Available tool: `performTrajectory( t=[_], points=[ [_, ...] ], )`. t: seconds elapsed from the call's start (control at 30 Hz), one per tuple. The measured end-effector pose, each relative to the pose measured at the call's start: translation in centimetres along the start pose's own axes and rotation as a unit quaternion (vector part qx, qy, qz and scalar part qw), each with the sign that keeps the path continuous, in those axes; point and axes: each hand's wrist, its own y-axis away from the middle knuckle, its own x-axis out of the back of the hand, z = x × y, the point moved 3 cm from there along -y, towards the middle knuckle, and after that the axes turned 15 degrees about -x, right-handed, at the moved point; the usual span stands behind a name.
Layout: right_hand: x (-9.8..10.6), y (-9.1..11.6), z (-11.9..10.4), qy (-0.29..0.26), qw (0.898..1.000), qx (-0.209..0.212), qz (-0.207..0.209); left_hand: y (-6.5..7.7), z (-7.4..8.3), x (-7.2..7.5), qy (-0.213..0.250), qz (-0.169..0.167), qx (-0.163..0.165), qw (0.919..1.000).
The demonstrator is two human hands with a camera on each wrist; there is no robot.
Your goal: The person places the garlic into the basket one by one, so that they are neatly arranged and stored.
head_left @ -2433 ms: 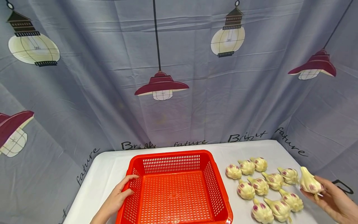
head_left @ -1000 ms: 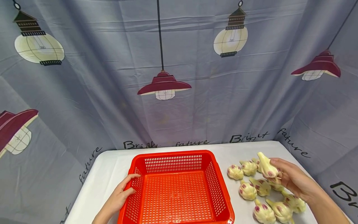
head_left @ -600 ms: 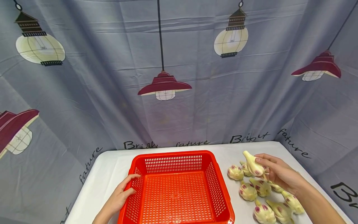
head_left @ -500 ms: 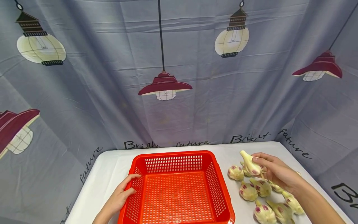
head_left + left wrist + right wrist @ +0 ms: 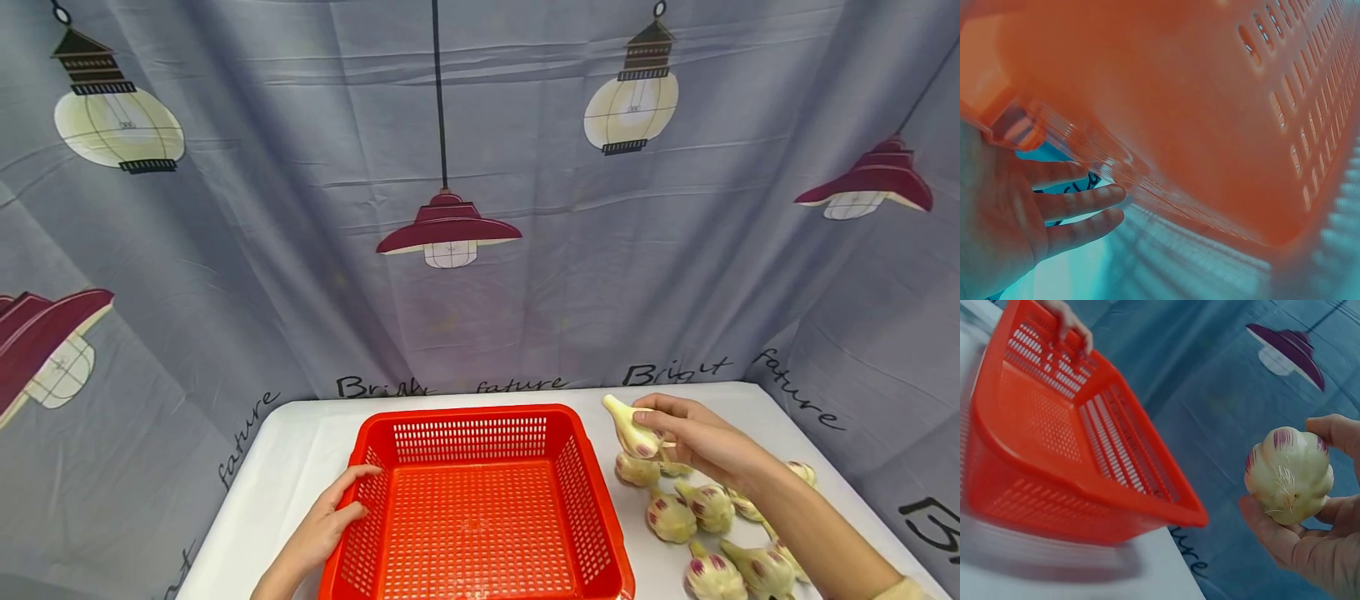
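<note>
My right hand (image 5: pixel 697 437) holds a garlic bulb (image 5: pixel 633 429) between thumb and fingers, its pale stem pointing up and left, just right of the red basket's back right corner. In the right wrist view the bulb (image 5: pixel 1288 475) shows its root tuft and purple streaks. My left hand (image 5: pixel 326 517) grips the left rim of the red plastic basket (image 5: pixel 600 508), with thumb and index finger over the edge. Three fingers (image 5: pixel 1085 203) of it lie outside the basket wall in the left wrist view. Bare mesh shows across the basket floor.
Several garlic bulbs (image 5: pixel 671 517) lie in loose rows on the white table (image 5: pixel 300 437) right of the basket, partly hidden under my right forearm. A grey curtain (image 5: pixel 465 325) with printed lamps hangs behind the table.
My right hand has carried the garlic bulb leftward from the far right, over the other bulbs, to near the basket. The left hand has stayed on the rim.
</note>
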Motion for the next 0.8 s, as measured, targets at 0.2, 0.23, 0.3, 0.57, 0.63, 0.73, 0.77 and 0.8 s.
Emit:
performTrajectory(
  t=[0.2, 0.23, 0.3, 0.57, 0.63, 0.73, 0.77, 0.8],
  points=[
    [-1.6, -1.5, -1.5, 0.008, 0.999, 0.024, -0.027, 0.2, 0.2, 0.0, -0.014, 0.009, -0.002, 0.9999],
    [-1.8, -1.7, -1.7, 0.01, 0.999, 0.027, -0.03, 0.1, 0.2, 0.0, -0.019, 0.01, -0.004, 0.9998],
    [-2.3, -2.2, -2.2, 0.012, 0.999, 0.026, -0.034, 0.0, 0.2, -0.1, -0.028, 0.012, -0.006, 0.9995],
    [-4.3, -3.8, -4.0, 0.02, 0.997, 0.036, -0.066, -0.2, -0.1, -0.2, -0.037, 0.014, -0.01, 0.9992],
    [-4.8, -4.2, -4.3, 0.023, 0.997, 0.036, -0.071, -0.1, -0.2, -0.3, -0.04, 0.014, -0.011, 0.9991],
    [-5.6, -4.9, -4.7, 0.019, 0.996, 0.032, -0.079, -0.1, -0.2, -0.2, -0.04, 0.018, -0.01, 0.999],
    [-5.9, -5.2, -4.8, 0.017, 0.996, 0.031, -0.08, -0.1, -0.2, -0.2, -0.04, 0.019, -0.008, 0.999],
    [-6.2, -5.4, -4.9, 0.017, 0.996, 0.029, -0.081, -0.1, -0.2, -0.2, -0.041, 0.02, -0.008, 0.9989]
  ],
)
